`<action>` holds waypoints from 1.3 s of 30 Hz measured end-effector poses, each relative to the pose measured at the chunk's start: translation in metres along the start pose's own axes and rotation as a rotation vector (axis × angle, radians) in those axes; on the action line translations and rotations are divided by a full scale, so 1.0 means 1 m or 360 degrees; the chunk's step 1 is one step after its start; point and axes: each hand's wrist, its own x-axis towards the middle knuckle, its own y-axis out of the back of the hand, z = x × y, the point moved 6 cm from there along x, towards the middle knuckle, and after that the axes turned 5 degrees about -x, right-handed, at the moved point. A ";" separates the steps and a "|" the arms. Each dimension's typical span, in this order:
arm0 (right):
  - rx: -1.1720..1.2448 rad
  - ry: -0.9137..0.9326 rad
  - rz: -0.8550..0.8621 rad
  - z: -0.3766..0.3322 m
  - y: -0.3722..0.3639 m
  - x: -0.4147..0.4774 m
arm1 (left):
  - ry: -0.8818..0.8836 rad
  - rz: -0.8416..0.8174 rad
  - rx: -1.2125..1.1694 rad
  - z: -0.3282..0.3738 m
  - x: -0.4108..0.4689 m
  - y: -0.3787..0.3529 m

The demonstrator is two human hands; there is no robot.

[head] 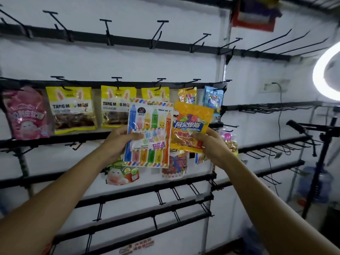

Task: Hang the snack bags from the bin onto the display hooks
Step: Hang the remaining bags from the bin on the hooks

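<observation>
My left hand (120,139) grips a white snack bag printed with coloured pencils (149,133), held upright in front of the display wall. My right hand (211,144) grips an orange candy bag (191,126) beside it, tilted slightly right. Behind them, a row of black display hooks (116,80) carries a pink bag (26,115), three yellow rabbit-ear bags (71,109) and two small bags (213,98). Lower hooks hold more bags, partly hidden by the two I hold. The bin is out of view.
Bare black hooks (106,28) line the top rail and the lower rails (174,196). To the right are side racks with hooks (276,150), a bright ring light (320,74), a black stand (316,162) and a water jug (316,183) on the floor.
</observation>
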 end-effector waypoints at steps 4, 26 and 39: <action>-0.0068 0.0027 0.0018 0.006 0.014 0.024 | -0.0007 -0.0063 -0.0028 -0.016 0.030 -0.010; -0.0912 0.0143 0.0115 0.001 0.080 0.164 | 0.0026 0.0089 0.0102 -0.055 0.145 -0.020; -0.0651 0.0340 0.0000 -0.036 0.107 0.211 | 0.0010 0.0387 0.0225 -0.058 0.135 -0.044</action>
